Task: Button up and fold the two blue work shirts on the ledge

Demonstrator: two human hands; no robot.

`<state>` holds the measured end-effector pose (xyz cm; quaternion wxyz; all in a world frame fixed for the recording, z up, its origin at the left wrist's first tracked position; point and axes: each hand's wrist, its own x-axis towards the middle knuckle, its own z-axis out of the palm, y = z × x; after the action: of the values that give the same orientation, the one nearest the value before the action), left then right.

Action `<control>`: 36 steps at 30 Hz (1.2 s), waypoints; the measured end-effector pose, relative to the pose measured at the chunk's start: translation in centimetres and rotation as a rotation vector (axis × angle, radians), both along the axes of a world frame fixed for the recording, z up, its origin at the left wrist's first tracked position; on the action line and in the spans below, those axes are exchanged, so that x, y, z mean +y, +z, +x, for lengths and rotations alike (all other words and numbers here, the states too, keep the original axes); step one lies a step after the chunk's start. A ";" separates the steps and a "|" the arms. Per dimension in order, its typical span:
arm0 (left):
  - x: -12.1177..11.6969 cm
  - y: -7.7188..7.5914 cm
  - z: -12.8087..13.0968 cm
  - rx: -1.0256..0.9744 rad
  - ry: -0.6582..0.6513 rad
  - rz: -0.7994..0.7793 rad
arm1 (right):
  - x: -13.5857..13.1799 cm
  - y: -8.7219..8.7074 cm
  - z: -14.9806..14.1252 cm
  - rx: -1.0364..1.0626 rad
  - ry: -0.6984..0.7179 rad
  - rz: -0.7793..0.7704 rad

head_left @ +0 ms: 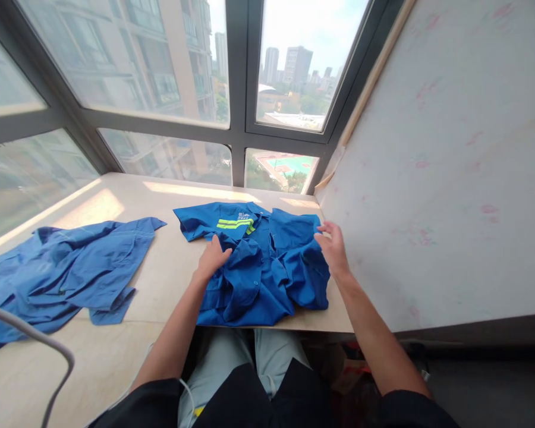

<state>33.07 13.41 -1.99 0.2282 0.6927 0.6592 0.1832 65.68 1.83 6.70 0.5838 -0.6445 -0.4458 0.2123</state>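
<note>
A bright blue short-sleeved work jacket (271,261) lies rumpled on the pale wooden ledge, its buttoned front facing up. Across its left chest runs a yellow-green and grey reflective stripe, with small white print above it. My left hand (213,259) is on the left front of the jacket, with cloth between thumb and index finger; its other fingers are partly hidden. At the jacket's right edge, beside the sleeve, my right hand (333,246) has its fingers bent but apart. No cloth shows clearly between them.
Another blue garment (84,261) is spread on the ledge (160,285) to the left. A grey curved tube (49,339) stands in the left foreground. Windows (241,77) rise behind the ledge, and a patterned wall (450,154) borders the right side. A white cord (187,389) hangs near my lap.
</note>
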 end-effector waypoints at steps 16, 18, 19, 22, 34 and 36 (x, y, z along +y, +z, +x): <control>-9.7 0.3 4.3 -0.193 -0.400 0.003 | -3.7 -10.1 -1.0 -0.546 0.740 -0.499; -9.9 -0.5 5.3 -0.122 -0.416 -0.045 | -4.9 -10.1 -0.7 -0.521 0.699 -0.497; -10.0 -0.9 5.7 -0.092 -0.409 -0.066 | -5.2 -9.8 -0.5 -0.501 0.668 -0.500; -9.6 -2.1 6.5 -0.066 -0.373 -0.128 | -5.1 -8.6 0.2 -0.402 0.479 -0.538; -8.4 -1.9 5.3 -0.474 -0.230 -0.253 | -6.9 -5.7 -9.6 -0.191 0.847 -0.312; -9.0 -2.0 3.6 -0.499 -0.169 -0.195 | -7.3 -5.8 -9.7 -0.108 1.030 -0.385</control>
<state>36.71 4.43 -3.96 0.4637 0.6534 0.5369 0.2641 55.95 -5.49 0.90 0.2523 -0.4482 -0.6858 0.5149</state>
